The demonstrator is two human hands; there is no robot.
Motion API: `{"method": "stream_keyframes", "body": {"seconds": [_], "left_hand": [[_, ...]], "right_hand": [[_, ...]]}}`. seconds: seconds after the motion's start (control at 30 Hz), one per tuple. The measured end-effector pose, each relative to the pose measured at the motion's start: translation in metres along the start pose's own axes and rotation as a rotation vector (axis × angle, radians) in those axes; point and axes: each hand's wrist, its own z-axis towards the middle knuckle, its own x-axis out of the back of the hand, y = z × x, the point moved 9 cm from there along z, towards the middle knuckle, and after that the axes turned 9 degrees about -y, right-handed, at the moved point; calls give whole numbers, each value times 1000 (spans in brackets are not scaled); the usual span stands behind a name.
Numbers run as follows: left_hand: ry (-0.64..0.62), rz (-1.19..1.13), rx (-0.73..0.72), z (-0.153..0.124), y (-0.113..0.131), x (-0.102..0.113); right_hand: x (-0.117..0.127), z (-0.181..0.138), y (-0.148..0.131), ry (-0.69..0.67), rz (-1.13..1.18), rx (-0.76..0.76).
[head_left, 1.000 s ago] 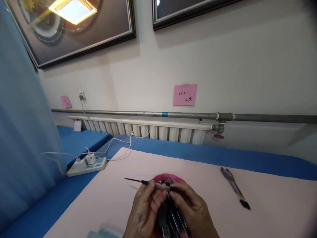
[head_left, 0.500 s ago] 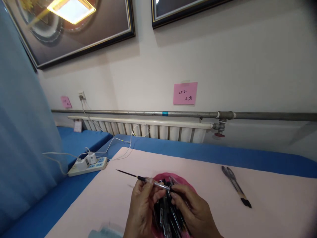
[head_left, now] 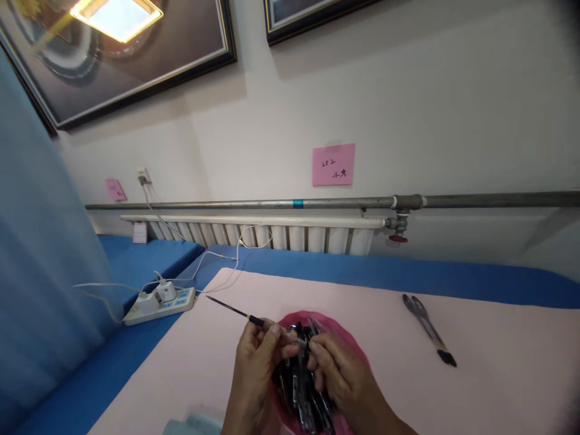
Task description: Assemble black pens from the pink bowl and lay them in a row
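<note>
My left hand (head_left: 254, 362) pinches a clear-barrelled pen (head_left: 255, 321) near its black grip. A long, thin, dark refill (head_left: 226, 306) sticks out of the pen to the upper left. At the barrel's other end, the fingertips of my right hand (head_left: 344, 371) are closed; whether a small part sits between them is hard to see. Both hands hover over a pink basket (head_left: 362, 353) full of black and clear pen pieces (head_left: 301, 386), partly covered by my hands.
Two dark-tipped clear pens (head_left: 429, 329) lie side by side on the pink sheet (head_left: 498, 362) at right. A power strip (head_left: 161, 305) with plugs and white cables is on the blue surface at left. Light blue material (head_left: 194, 425) shows at the bottom edge. A radiator (head_left: 290, 237) lines the wall.
The view has shifted slightly. My left hand still holds the pen, tilted a little more steeply. My right fingers have curled more tightly at its end.
</note>
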Motion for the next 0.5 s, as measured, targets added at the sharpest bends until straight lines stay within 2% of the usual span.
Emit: {"method": "stream_keyframes", "body": {"seconds": [0.13,0.27,0.5], "left_hand": [[14,2,11,1,2,3],[14,9,11,0,3,2],[-39,51,38,1,-2,-1]], "right_hand": [[6,0,-13,23,-245,94],[3,-1,-21,-9,-347,200],[-1,-5,-24,-46,-444,200]]}}
